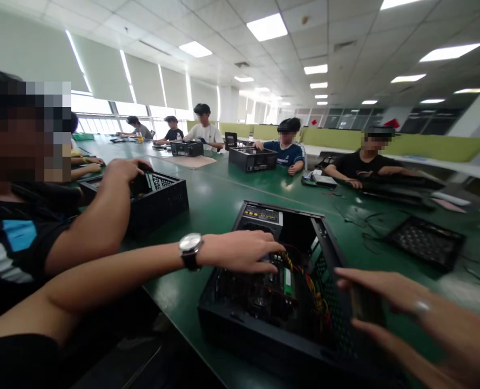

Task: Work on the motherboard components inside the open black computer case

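Note:
A black computer case lies on its side in front of me, its interior exposed. Over its inside reaches my left hand, with a watch on the wrist and the fingers stretched out above the motherboard area; whether the fingertips touch anything is unclear. Close to them are a green memory module and yellow, red and black cables. A power supply with a label sits in the far corner. Beside the case's perforated right side, my right hand, blurred, grips a dark rectangular block between thumb and fingers.
A black perforated panel and loose cables lie on the green table to the right. At left, a co-worker's arm reaches into another case. Several people work on cases across the table.

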### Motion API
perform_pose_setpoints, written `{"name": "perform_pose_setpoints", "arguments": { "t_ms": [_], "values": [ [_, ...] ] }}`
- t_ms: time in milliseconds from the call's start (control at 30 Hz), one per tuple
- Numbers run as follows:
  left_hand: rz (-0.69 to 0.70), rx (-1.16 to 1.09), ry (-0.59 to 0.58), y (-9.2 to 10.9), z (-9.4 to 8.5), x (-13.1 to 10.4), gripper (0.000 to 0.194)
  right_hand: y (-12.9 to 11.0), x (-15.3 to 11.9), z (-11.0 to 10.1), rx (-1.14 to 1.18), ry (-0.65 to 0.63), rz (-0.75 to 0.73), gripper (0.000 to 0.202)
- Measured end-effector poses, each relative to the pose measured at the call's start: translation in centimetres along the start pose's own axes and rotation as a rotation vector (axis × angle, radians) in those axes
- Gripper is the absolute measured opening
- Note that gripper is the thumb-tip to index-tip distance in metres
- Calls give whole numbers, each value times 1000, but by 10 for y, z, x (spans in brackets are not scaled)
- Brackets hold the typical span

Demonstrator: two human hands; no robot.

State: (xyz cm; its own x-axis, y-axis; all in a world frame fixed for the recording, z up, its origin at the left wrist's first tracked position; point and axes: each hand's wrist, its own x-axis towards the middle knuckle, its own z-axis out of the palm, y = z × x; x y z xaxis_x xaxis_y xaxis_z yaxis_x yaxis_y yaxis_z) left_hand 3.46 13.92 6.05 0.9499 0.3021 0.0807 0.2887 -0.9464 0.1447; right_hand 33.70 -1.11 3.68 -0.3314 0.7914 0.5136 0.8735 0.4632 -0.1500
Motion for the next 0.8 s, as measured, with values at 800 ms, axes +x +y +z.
{"name": "perform_pose_setpoints", "arguments": {
  "t_ms": [800],
  "values": [
    [67,-61,151,-55,-55,-7,85,-8,148,161,-123,-783,12,22]
  ]
}}
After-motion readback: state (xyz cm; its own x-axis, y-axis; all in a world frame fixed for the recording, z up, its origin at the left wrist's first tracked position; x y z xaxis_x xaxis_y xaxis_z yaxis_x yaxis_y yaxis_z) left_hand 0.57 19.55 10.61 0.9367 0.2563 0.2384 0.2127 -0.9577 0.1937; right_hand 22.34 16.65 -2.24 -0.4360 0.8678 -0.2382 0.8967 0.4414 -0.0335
